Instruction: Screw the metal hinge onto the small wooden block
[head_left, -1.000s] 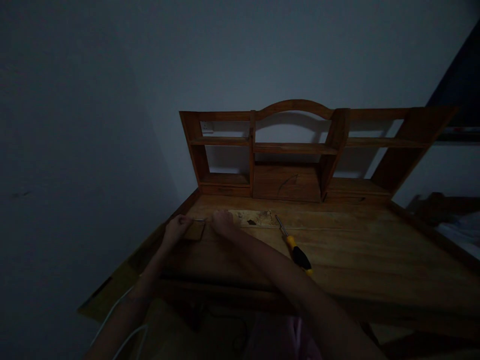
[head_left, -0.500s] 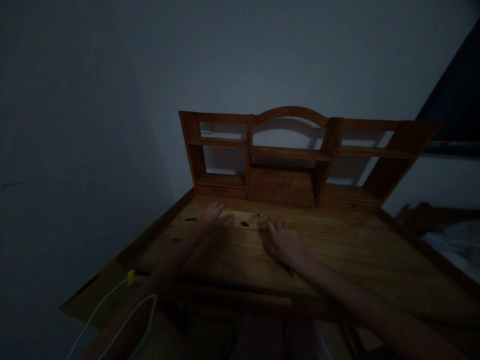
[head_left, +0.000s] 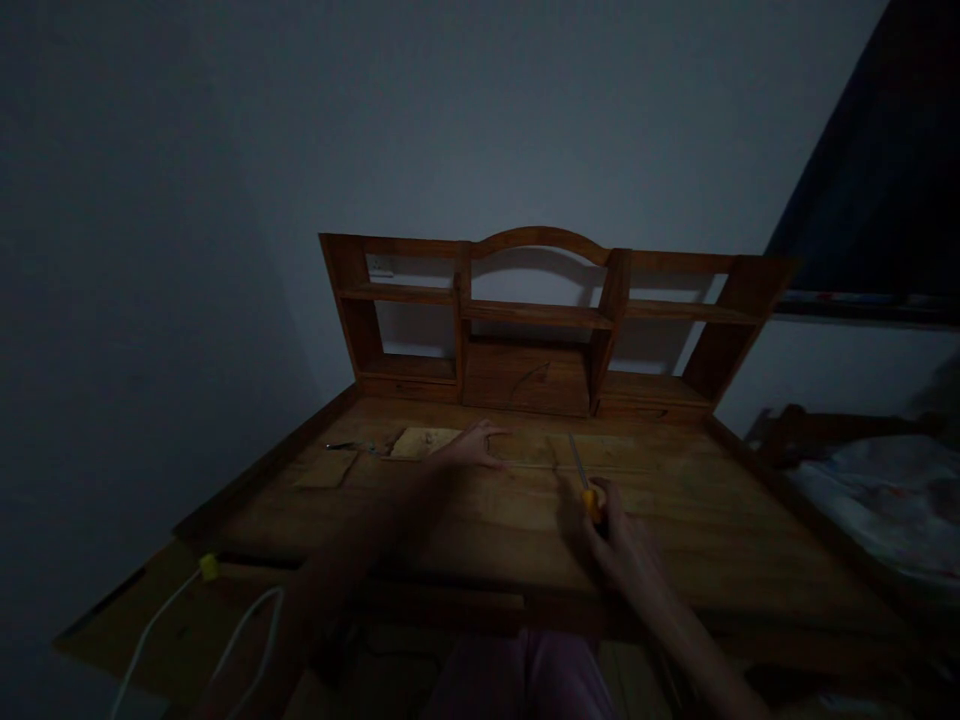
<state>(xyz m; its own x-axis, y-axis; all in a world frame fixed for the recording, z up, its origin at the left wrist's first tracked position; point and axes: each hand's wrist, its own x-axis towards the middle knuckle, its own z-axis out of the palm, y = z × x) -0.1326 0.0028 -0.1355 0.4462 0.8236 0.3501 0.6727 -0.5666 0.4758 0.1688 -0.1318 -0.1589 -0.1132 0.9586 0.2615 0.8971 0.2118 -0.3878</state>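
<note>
My right hand (head_left: 621, 532) is closed around the handle of a screwdriver (head_left: 592, 503), yellow with a dark end. Its thin metal shaft points away over the desk (head_left: 480, 530). To the left, my left hand (head_left: 472, 446) is low over the desk with fingers and thumb apart, gripping nothing visible. It is beside the right end of a pale, flat piece (head_left: 421, 442) with dark marks on it; the hand hides part of that area. A slim metal tool (head_left: 342, 446) lies further left, near a thin flat sheet (head_left: 327, 470).
A wooden shelf unit (head_left: 536, 315) stands along the desk's back edge, against the wall. A white cable (head_left: 154, 628) with a yellow tag (head_left: 208, 567) hangs at the front left. Bedding (head_left: 874, 500) is at the right. The room is dim.
My right hand has come back from the pale piece and taken up the screwdriver, which lay under my forearm. My left hand has moved right. The view has turned slightly right.
</note>
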